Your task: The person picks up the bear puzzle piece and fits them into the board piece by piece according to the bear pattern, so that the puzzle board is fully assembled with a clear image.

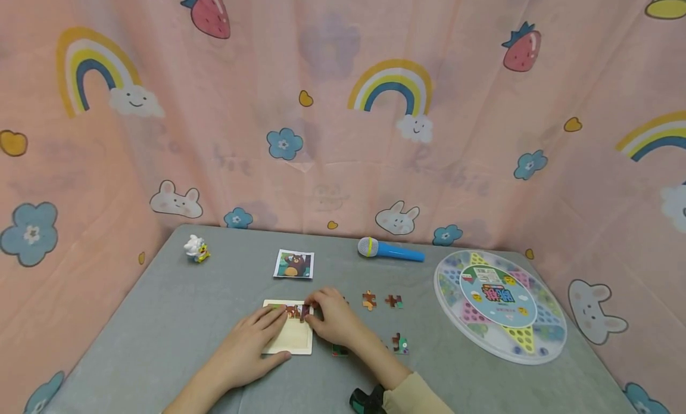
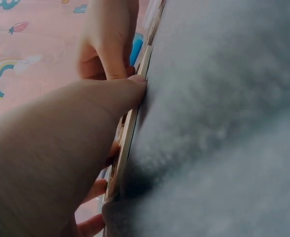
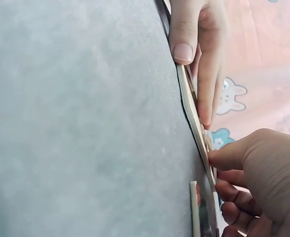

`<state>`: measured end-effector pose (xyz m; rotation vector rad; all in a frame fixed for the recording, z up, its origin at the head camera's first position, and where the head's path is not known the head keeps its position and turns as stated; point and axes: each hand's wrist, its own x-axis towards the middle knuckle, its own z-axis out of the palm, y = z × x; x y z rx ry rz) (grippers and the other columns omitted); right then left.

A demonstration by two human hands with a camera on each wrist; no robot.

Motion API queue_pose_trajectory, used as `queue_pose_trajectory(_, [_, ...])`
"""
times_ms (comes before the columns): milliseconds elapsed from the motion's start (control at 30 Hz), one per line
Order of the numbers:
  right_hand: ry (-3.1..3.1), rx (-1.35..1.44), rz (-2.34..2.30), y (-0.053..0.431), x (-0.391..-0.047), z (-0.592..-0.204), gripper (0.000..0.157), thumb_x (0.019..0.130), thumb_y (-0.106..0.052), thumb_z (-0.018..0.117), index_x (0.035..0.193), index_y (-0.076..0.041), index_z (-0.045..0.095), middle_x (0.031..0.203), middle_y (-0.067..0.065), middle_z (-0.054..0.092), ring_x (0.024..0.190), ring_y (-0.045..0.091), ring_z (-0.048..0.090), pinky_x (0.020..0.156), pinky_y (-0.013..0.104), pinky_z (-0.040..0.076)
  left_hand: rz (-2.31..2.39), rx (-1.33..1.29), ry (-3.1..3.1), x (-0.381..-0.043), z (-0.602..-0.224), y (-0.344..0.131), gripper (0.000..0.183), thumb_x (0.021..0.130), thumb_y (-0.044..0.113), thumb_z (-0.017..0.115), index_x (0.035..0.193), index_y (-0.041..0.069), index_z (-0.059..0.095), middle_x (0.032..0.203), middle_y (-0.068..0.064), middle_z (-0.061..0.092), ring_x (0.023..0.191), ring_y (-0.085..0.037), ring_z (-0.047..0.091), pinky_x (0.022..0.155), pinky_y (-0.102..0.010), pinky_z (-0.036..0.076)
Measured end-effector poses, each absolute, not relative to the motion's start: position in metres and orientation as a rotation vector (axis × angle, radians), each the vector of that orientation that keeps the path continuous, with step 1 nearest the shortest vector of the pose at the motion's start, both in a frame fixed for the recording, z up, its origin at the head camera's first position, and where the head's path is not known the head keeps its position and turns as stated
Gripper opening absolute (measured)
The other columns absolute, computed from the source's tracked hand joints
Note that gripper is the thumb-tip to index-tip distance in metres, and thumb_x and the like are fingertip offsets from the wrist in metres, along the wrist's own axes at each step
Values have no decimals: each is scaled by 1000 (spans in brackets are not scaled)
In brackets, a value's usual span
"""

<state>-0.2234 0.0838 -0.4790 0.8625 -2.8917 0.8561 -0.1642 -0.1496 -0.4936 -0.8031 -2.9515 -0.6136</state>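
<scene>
A pale wooden puzzle tray (image 1: 289,340) lies on the grey table, with brown bear-patterned pieces (image 1: 295,311) along its far edge. My left hand (image 1: 249,342) rests on the tray with its fingers extended over those pieces and its thumb by the near edge; the thumb (image 2: 131,90) also shows against the tray's side in the left wrist view. At the tray's far right corner, my right hand (image 1: 337,321) pinches a puzzle piece (image 1: 307,314), partly hidden by the fingers. Loose puzzle pieces (image 1: 368,300) lie to the right, some half covered by the right hand and forearm.
Behind the tray lies a bear picture card (image 1: 295,265). A blue toy microphone (image 1: 399,251) is at the back, and a round Chinese checkers board (image 1: 498,336) takes up the right side. A small white-and-yellow figurine (image 1: 196,249) stands far left. Patterned pink cloth (image 1: 332,181) hangs behind.
</scene>
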Motion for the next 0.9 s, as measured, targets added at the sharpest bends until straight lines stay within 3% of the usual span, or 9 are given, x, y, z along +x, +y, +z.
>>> queue_pose_trajectory(400, [-2932, 785, 804, 76, -227, -468, 14, 86, -14, 85, 99, -9, 81, 82, -1, 63, 80, 11, 51, 71, 26, 42, -593, -808, -2923, -163, -494, -149, 76, 98, 57, 70, 154, 7, 56, 162, -8, 51, 150, -36, 45, 112, -67, 43])
queue_pose_trajectory(900, [-2916, 739, 948, 82, -230, -471, 22, 86, -19, 90, 105, -12, 84, 85, 0, 67, 81, 12, 53, 73, 30, 41, -639, -770, -2914, -166, -499, -148, 77, 96, 55, 73, 154, 7, 56, 162, -8, 51, 149, -37, 44, 111, -69, 43])
